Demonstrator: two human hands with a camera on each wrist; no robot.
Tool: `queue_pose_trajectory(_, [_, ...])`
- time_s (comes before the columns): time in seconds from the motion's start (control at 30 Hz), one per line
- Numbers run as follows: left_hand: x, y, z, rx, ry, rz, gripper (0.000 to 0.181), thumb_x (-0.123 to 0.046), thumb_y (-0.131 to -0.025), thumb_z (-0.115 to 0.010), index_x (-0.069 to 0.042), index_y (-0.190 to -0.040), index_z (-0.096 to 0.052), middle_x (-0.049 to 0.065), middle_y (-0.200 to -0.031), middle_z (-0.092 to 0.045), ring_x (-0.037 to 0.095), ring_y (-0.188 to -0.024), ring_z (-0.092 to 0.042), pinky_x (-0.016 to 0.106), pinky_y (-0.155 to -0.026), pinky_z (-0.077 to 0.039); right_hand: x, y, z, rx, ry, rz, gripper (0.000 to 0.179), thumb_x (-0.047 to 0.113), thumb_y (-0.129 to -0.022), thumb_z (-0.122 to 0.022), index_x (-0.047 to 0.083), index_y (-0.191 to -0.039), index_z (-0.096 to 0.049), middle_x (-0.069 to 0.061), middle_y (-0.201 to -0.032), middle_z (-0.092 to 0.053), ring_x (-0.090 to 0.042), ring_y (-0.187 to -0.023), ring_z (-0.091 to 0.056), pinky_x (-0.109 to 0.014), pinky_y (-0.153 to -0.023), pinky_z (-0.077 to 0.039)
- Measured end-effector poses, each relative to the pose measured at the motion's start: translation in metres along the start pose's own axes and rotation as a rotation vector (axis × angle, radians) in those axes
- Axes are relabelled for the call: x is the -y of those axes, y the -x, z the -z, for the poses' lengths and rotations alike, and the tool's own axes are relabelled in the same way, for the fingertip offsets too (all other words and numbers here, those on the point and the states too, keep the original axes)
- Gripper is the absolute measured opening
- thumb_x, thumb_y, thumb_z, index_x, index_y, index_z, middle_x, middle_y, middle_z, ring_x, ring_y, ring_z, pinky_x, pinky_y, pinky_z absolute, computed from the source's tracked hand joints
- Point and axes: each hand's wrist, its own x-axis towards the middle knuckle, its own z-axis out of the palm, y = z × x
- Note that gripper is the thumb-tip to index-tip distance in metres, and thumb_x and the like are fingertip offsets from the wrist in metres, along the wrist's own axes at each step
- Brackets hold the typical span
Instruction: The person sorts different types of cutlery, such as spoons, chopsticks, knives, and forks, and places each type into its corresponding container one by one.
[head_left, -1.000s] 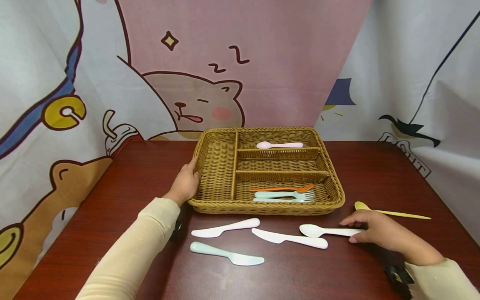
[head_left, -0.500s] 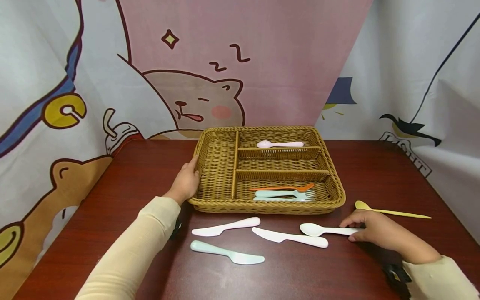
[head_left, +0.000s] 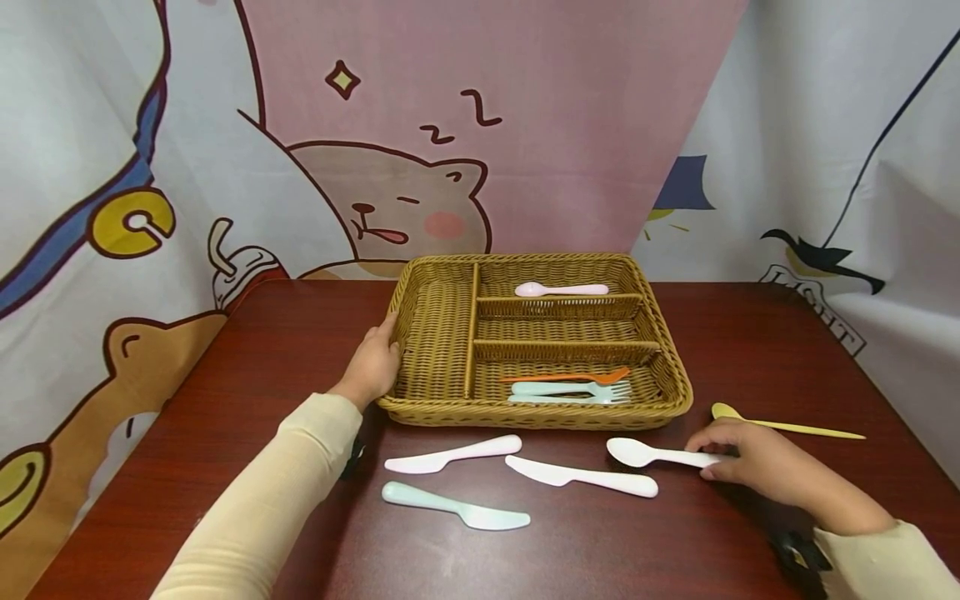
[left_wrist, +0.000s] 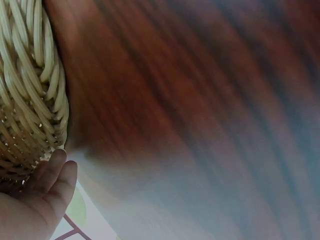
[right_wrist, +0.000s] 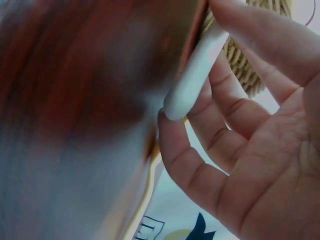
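My right hand [head_left: 761, 460] pinches the handle end of a white spoon [head_left: 633, 452] between thumb and fingers, low over the front right of the table. Close up in the right wrist view, the rounded handle end [right_wrist: 185, 95] lies between the thumb and the fingertips. Behind this hand lies a yellow spoon [head_left: 795, 427]. My left hand [head_left: 371, 362] rests along the left side of a wicker cutlery basket [head_left: 525, 415]. In the left wrist view, extended fingers [left_wrist: 59, 172] touch the basket's outer weave [left_wrist: 37, 95].
A pink knife [head_left: 457, 454], a white knife [head_left: 581, 477] and a mint knife [head_left: 453, 507] lie before the basket. Its back compartment holds a pink spoon [head_left: 562, 290]; its front one holds an orange fork [head_left: 566, 377] and mint forks [head_left: 555, 388]. A printed cloth [head_left: 570, 125] hangs behind.
The white spoon has shifted slightly right and its bowl end has moved a little back, with my right hand gripping it. My left hand and the basket stay put.
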Motion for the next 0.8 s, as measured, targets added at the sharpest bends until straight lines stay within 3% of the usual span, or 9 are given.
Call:
queue_pose_trajectory(0.23, [-0.001,0.001,0.001,0.012,0.007,0.006,0.058,-0.014,-0.105,-0.034,-0.014,-0.157,-0.01,0.025,-0.15,-0.029,0.039,-0.134,-0.038,0.052,-0.109,-0.033,0.007,-0.002,0.002,-0.183,-0.041,0.12,0.03,0.001,-0.066,-0.083,0.02,-0.086,-0.072,0.018,-0.084,-0.056,0.003,-0.073,-0.045,-0.021,-0.057,-0.039])
queue_pose_trajectory(0.4, [-0.001,0.002,0.001,0.015,0.014,0.008,0.058,-0.014,-0.105,-0.034,-0.015,-0.157,-0.009,0.024,-0.15,-0.028,0.039,-0.134,-0.037,0.052,-0.108,-0.034,0.016,-0.004,0.005,-0.265,-0.048,0.138,0.032,-0.002,-0.064,-0.084,0.018,-0.087,-0.073,0.018,-0.086,-0.059,0.003,-0.072,-0.046,-0.02,-0.056,-0.038])
queue_pose_trajectory(0.8, [-0.001,0.002,0.0,0.017,0.022,0.015,0.058,-0.015,-0.105,-0.034,-0.015,-0.157,-0.008,0.023,-0.151,-0.027,0.039,-0.135,-0.037,0.052,-0.109,-0.034,0.038,-0.013,0.033,-0.282,0.038,0.059,0.026,0.007,-0.071,-0.083,0.019,-0.092,-0.075,0.01,-0.093,-0.061,0.003,-0.075,-0.049,-0.022,-0.057,-0.042])
